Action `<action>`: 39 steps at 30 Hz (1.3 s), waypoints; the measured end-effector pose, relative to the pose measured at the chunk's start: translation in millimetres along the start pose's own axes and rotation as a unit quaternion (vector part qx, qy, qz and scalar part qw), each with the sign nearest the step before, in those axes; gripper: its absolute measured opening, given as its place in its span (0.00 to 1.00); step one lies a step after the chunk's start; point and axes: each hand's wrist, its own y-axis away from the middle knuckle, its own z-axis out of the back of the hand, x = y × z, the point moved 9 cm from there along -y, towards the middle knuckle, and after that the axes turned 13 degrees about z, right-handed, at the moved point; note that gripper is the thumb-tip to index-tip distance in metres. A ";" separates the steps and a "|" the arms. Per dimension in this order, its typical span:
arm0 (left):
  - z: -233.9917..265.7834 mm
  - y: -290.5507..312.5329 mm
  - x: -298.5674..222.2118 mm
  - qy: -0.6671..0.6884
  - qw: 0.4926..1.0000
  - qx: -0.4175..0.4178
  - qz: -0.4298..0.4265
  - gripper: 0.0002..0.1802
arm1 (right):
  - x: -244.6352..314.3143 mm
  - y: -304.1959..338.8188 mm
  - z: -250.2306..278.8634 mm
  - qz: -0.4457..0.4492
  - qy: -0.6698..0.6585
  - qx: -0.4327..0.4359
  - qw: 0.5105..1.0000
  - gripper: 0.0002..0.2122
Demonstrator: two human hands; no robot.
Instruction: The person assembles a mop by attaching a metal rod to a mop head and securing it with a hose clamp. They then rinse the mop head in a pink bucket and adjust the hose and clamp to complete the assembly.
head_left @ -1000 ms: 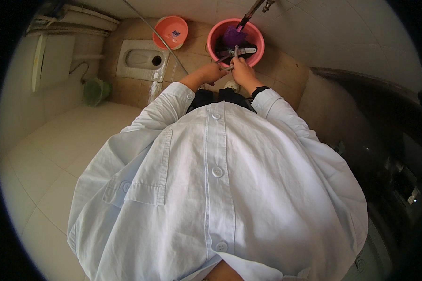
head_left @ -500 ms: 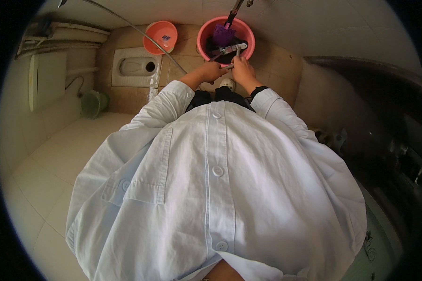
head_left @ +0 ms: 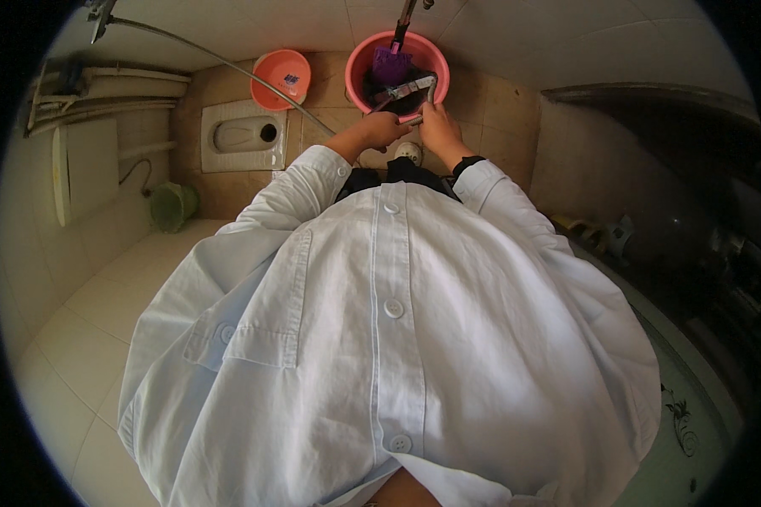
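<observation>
Head view: both hands, left hand [head_left: 379, 131] and right hand [head_left: 435, 125], grasp a metal hose [head_left: 404, 89] lying crosswise over the pink bucket [head_left: 359, 59] rim.

Pink bucket [head_left: 359, 72]: set on brown floor tiles, dark cloth and a purple brush [head_left: 390, 63] held inside. Metal-ended hose [head_left: 407, 89]: gripped by both hands over the bucket's near rim. Left hand [head_left: 379, 129] and right hand [head_left: 435, 125]: closed around it, side by side. Orange basin [head_left: 281, 77]: placed beside a white squat toilet [head_left: 237, 135]. Green pail [head_left: 173, 205]: stood near the left wall.
</observation>
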 end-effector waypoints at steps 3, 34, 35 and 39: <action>-0.8 -0.3 2.6 0.010 1.000 -0.001 0.006 0.25 | 2.9 0.5 -0.9 0.017 0.009 0.008 1.000 0.10; -10.3 -0.3 6.0 -0.025 0.999 -0.005 -0.041 0.27 | -3.6 6.0 -35.4 0.062 -0.167 0.041 0.983 0.13; -9.3 0.7 4.0 -0.020 0.999 -0.008 -0.048 0.27 | -3.8 5.0 -36.4 0.064 -0.172 0.045 0.982 0.14; -11.8 4.2 6.4 -0.037 0.999 0.009 -0.009 0.25 | -4.2 6.1 -43.4 0.059 -0.203 0.074 0.975 0.22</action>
